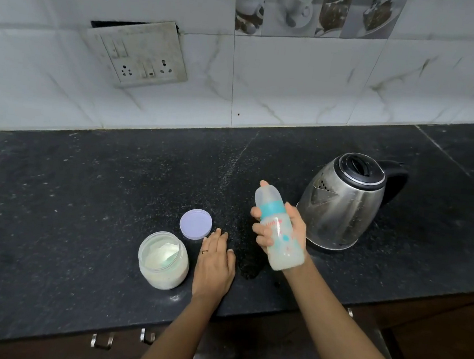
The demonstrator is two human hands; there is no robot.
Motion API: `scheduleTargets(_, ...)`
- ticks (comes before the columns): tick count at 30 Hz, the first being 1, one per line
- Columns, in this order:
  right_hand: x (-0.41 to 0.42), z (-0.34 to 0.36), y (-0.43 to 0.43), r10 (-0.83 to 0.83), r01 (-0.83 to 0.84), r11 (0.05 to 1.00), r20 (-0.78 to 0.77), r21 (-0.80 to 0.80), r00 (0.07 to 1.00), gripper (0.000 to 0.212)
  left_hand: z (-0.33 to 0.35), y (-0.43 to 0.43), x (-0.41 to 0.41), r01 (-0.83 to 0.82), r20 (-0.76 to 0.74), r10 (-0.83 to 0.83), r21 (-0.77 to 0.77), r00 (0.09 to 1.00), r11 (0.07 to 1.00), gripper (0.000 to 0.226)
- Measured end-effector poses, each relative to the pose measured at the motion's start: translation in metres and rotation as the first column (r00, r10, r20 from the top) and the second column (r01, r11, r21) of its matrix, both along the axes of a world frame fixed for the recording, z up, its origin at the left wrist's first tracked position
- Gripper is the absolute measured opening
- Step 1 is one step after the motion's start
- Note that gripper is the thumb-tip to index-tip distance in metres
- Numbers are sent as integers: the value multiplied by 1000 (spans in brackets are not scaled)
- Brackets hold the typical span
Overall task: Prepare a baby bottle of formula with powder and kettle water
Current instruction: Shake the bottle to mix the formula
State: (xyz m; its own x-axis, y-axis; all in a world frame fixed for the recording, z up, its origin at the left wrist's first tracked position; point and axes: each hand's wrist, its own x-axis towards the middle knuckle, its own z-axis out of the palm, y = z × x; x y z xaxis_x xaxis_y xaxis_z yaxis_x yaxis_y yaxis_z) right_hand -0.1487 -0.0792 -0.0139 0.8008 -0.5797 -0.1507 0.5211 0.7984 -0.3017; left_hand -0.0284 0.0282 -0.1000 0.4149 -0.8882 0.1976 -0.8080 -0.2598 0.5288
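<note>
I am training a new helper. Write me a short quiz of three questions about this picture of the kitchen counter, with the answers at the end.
1. True or false: the powder jar stands open, and its purple lid lies on the counter beside it.
2. Which hand grips the baby bottle? A left, B right, C both.
3. Fill in: the kettle stands on the person's ___ side of the bottle.

Key
1. True.
2. B. The right hand grips it; the left hand lies flat on the counter.
3. Right.
</note>
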Motion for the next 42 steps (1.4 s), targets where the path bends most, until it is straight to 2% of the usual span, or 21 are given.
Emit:
scheduleTargets(2, 2, 7, 1, -29, 29, 1000, -4, -9, 1000, 64, 0, 0, 0, -4, 4, 4, 6, 1000, 1000, 53)
scheduleTargets(4, 1, 3, -2, -49, 43, 989, 40, 142, 998, 70, 0, 0, 0, -11, 10, 10, 9, 1000, 1000, 53)
scheduleTargets(5, 0, -2, -4, -46, 36, 985, 51, 168, 998, 69, 0, 0, 0, -8, 9, 8, 4, 1000, 1000, 52)
scheduleTargets(9, 2, -7, -1, -11, 11, 1000, -40, 9, 999, 68, 1, -1, 0, -6, -3, 6, -6, 1000, 1000, 53)
scheduleTargets(12, 1, -11, -3, -49, 45, 987, 20, 155, 999, 83, -1, -1, 0, -10, -7, 10, 8, 1000, 1000, 54)
scheduleTargets(14, 1, -14, -3, -30, 21, 985, 48, 171, 998, 72, 0, 0, 0, -2, -2, 2, 5, 1000, 1000, 55)
scheduleTargets(16, 1, -15, -1, -19, 19, 993, 4, 114, 1000, 63, 0, -1, 0, -1, -10, 2, 6, 1000, 1000, 55)
scheduleTargets(18, 4, -9, -1, -41, 39, 988, 9, 149, 999, 74, 0, -1, 0, -3, -12, 3, 12, 1000, 1000, 57)
scheduleTargets(20, 4, -15, -5, -96, 70, 956, 80, 284, 992, 88, 0, -1, 0, -2, -7, 2, 15, 1000, 1000, 57)
scheduleTargets(21, 4, -17, -6, -76, 35, 953, 123, 301, 989, 82, 0, -1, 0, 0, -3, 0, 14, 1000, 1000, 57)
scheduleTargets(22, 3, -15, -4, -11, -19, 968, 120, 249, 993, 69, 0, -1, 0, 1, 2, -2, 11, 1000, 1000, 55)
scheduleTargets(24, 0, -16, -3, 35, -39, 992, 29, 120, 999, 53, 0, -1, 1, 0, 12, 0, 5, 1000, 1000, 53)
scheduleTargets(26, 1, -6, -2, -4, 3, 994, 12, 108, 1000, 59, 0, -1, 0, -4, 18, 3, 8, 1000, 1000, 52)
scheduleTargets(28, 1, -9, -5, -90, 76, 970, 50, 229, 995, 74, 1, -1, 0, -5, 20, 4, 19, 1000, 1000, 53)
scheduleTargets(29, 1, -12, -8, -94, 65, 961, 100, 268, 991, 71, 1, -1, 0, -5, 22, 5, 22, 1000, 1000, 53)
scheduleTargets(32, -3, -16, -7, -22, 18, 994, 34, 108, 999, 50, -1, -1, 0, -10, 26, 9, 13, 1000, 1000, 53)
scheduleTargets(34, -1, -6, -3, -31, 29, 996, 16, 83, 999, 56, -2, -2, 0, -13, 27, 12, 15, 1000, 1000, 54)
scheduleTargets(36, -1, -10, -3, -120, 108, 965, 35, 240, 992, 78, -2, -3, 0, -18, 27, 17, 22, 999, 1000, 55)
scheduleTargets(37, -2, -15, -6, -133, 98, 949, 100, 298, 986, 80, -2, -3, 0, -18, 29, 17, 26, 999, 999, 56)
scheduleTargets(40, -1, -16, 0, -96, 90, 974, 18, 206, 995, 57, -3, -3, 1, -20, 46, 18, 39, 999, 999, 58)
scheduleTargets(42, 1, -7, 0, -129, 125, 966, 7, 226, 992, 56, -4, -3, 2, -23, 48, 21, 57, 999, 998, 60)
